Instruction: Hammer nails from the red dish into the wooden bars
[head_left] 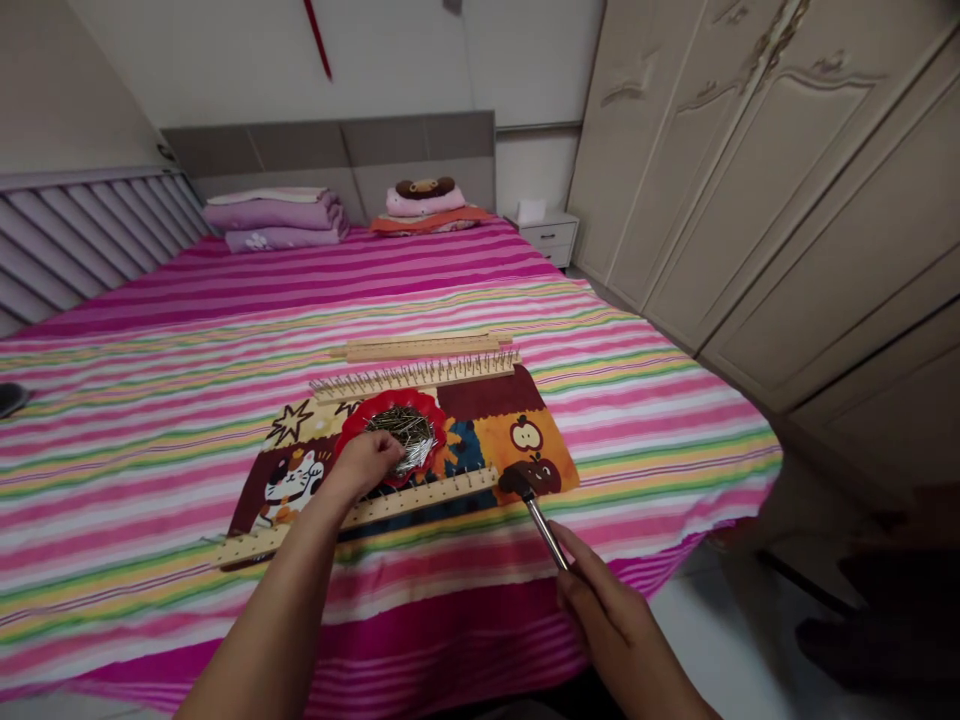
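My left hand (367, 458) is over the near left part of a red scalloped bowl (436, 408) full of metal nails (409, 430). Its fingers are curled together at the nails, and what they hold is hidden. In my right hand (604, 605) is a hammer (546, 530), gripped by its shiny metal handle, its dark head near the right end of a wooden strip (420, 496). Several nails stand in that strip, and my left forearm covers part of it. Behind the bowl, a second wooden strip (405, 380) bristles with upright nails.
Under the bowl and strips lies a patterned mat (559, 440) on a striped bedsheet (637, 400). More wooden strips (420, 346) lie farther back. Folded bedding (277, 215) and a pink stack (424, 205) sit by the headboard (300, 150). A wardrobe (750, 180) stands right.
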